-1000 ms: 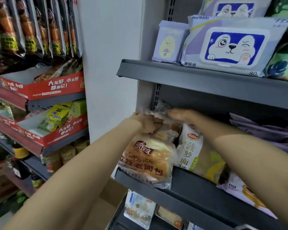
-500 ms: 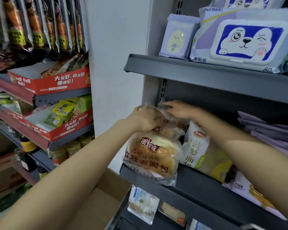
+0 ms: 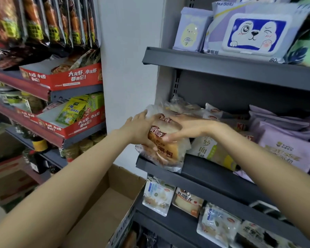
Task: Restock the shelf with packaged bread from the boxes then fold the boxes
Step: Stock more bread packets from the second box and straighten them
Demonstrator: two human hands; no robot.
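A clear-wrapped bread loaf with a brown and orange label [image 3: 166, 151] stands at the left end of the grey middle shelf [image 3: 209, 178], with its bottom overhanging the shelf lip. My right hand [image 3: 191, 128] grips its top, fingers over the upper side and thumb across the front label. My left hand [image 3: 141, 128] presses flat against the loaf's left side, fingers straight and pointing up. More wrapped loaves [image 3: 184, 106] lie behind it. An open cardboard box [image 3: 107, 204] sits on the floor below my arms, and its inside looks bare.
White-green bread packs [image 3: 210, 149] and purple packs [image 3: 286, 149] fill the shelf to the right. Small bread packs [image 3: 157, 196] hang on the shelf below. Wet wipes [image 3: 254, 33] sit on the shelf above. Red display boxes [image 3: 61, 77] line the left rack beyond a white wall.
My right hand came from behind the loaf onto its top and front. My left hand slid from the top to the left side with fingers straightened. The view shifted slightly left and down.
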